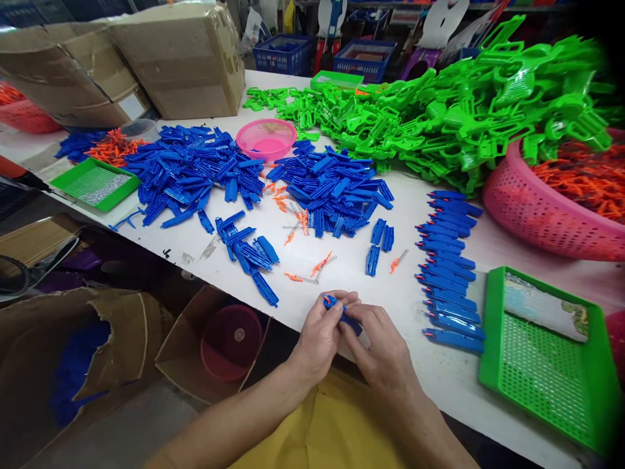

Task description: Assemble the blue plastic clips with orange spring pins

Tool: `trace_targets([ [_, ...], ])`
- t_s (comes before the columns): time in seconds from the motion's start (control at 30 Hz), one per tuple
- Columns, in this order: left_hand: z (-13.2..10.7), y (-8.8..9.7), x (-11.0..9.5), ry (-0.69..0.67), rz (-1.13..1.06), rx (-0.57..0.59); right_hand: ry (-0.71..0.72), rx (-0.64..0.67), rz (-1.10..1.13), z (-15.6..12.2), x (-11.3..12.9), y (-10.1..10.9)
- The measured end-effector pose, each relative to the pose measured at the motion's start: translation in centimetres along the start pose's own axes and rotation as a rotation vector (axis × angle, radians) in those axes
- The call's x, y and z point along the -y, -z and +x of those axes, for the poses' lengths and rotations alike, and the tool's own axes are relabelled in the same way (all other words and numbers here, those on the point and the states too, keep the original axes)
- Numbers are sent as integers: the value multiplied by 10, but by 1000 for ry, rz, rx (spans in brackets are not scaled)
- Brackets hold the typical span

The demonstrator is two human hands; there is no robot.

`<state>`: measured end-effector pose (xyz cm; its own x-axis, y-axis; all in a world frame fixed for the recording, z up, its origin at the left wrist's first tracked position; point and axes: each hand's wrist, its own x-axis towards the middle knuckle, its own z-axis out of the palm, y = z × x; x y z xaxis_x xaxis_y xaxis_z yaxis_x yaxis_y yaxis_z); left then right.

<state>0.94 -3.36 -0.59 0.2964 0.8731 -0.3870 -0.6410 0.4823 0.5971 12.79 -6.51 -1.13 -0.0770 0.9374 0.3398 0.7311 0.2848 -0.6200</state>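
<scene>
At the near edge of the white table (342,273), your left hand (319,339) and right hand (381,355) meet over a single blue plastic piece (342,311), both sets of fingers pinched closed on it just above the table's lip. An orange tip shows at the piece's far end; whether a spring is already seated inside cannot quite be told from this angle.

You are working right at the edge, so a slip of the pinch could drop the piece or a spring off the table toward the open cardboard box (215,339) below. The loose orange pins with springs (312,267) lying just beyond your hands are small and light, and a stray sleeve or wrist could roll them away.

The blue pieces are flat, slim, hard-moulded bars with a glossy finish. A neat row of finished blue pieces (449,273) runs down the table to your right, each with an orange end, beside a green perforated tray (541,365). Farther back lie two heaps of loose blue pieces (195,169), a pink mesh bowl (266,138), a tangled heap of bright green plastic frames (463,104), and a pink basket (547,208) of orange parts.
</scene>
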Motion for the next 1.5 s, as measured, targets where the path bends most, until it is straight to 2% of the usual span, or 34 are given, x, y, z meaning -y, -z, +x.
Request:
trace_targets([
  [0.13, -2, -1, 0, -72, 70, 8, -7, -27, -71, -3, 0, -2],
  [0.37, -7, -3, -1, -138, 97, 36, 139, -149, -194, 0, 7, -2],
  [0.53, -9, -5, -10, -124, 245, 23, 276, -270, -329, 2, 2, 6],
  [0.7, -9, -1, -11, -120, 270, 13, 355, -293, -362, 1, -2, 12],
  [0.77, -10, 3, -8, -108, 245, 22, 291, -284, -265, 1, -1, 14],
  [0.83, -11, 7, -7, -105, 234, 37, 148, -247, -112, 1, 1, 17],
  [0.93, -15, 11, -8, -127, 273, 60, -103, -136, 119, 0, 3, 25],
  [1.0, -17, 11, -10, -146, 317, 71, -201, -60, 237, 0, 4, 30],
  [1.1, -20, 11, -14, -167, 368, 83, -254, -13, 333, 0, 9, 35],
  [1.27, -18, 13, -17, -156, 401, 105, -285, -46, 364, -2, 17, 33],
  [1.4, -8, 15, -14, -92, 374, 84, -347, 17, 311, -6, 11, 24],
  [1.5, -3, 14, -10, -69, 403, 42, -249, 5, 156, -11, 2, 15],
])
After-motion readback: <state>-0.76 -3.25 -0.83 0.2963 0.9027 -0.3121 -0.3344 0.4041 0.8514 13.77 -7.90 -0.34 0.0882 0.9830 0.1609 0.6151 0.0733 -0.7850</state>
